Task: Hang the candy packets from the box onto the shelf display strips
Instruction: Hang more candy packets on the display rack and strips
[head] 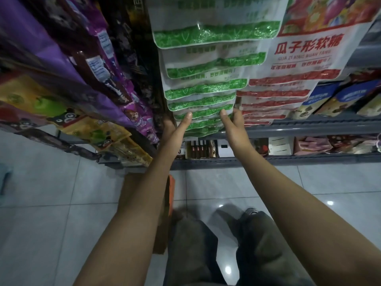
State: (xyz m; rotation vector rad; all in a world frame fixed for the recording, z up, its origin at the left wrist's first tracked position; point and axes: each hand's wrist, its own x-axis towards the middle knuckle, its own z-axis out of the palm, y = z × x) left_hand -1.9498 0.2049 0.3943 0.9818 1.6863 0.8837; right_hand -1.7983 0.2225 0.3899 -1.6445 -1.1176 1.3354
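Two hands are at the bottom of the hanging column of green candy packets [203,100], one at each side edge. My left hand [175,129] reaches up at the column's left edge with straight fingers, the fingertip touching a lower packet; that grip is open and encloses nothing. My right hand [233,124] sits at the right edge, between the green column and the adjoining red candy packets [274,93]. Its thumb is extended against the green packets, but its fingers pass out of sight behind them, so I cannot tell whether that grip holds a packet.

The packets overlap like shingles, each long axis running across the column, the column itself running upward and away from me. The lowest packets lie directly between my hands, about equally near to both. The cardboard box [162,213] stands on the floor below my left forearm, well apart from both hands. The display strip itself is hidden behind the packets.
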